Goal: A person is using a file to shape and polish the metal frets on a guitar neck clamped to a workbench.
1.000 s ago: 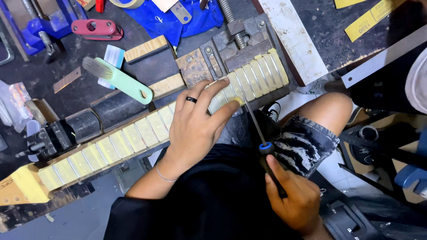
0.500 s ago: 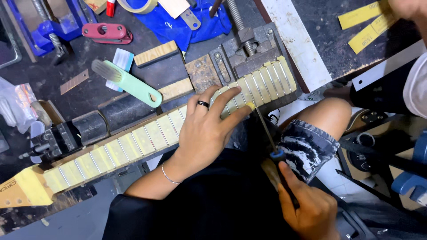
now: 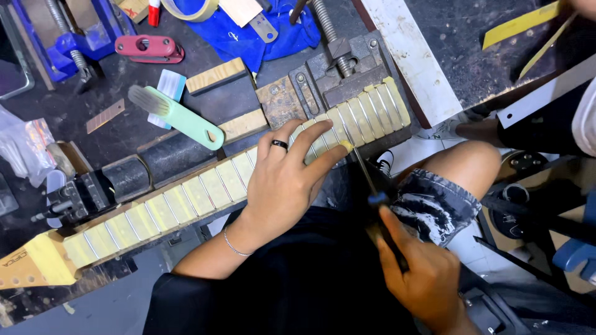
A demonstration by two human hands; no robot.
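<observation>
A guitar neck [image 3: 186, 198] with yellow tape between its frets lies across the dark workbench, its upper end clamped in a grey vise [image 3: 347, 74]. My left hand [image 3: 288, 180], a dark ring on one finger, presses flat on the fretboard near the vise. My right hand [image 3: 422, 279] grips a thin file with a blue and black handle [image 3: 372, 192]. The file's tip touches the neck's near edge by my left fingertips.
A mint-green brush [image 3: 180, 118] lies on wooden blocks behind the neck. A red tool [image 3: 149, 48], a blue cloth [image 3: 261, 31], a tape roll [image 3: 189, 9] and a blue vise [image 3: 68, 37] sit at the back. Another person's leg and sleeve show at right [image 3: 559, 124].
My right hand has drawn back toward me and lower with the file. The view has shifted slightly, and my left hand stays pressed on the fretboard.
</observation>
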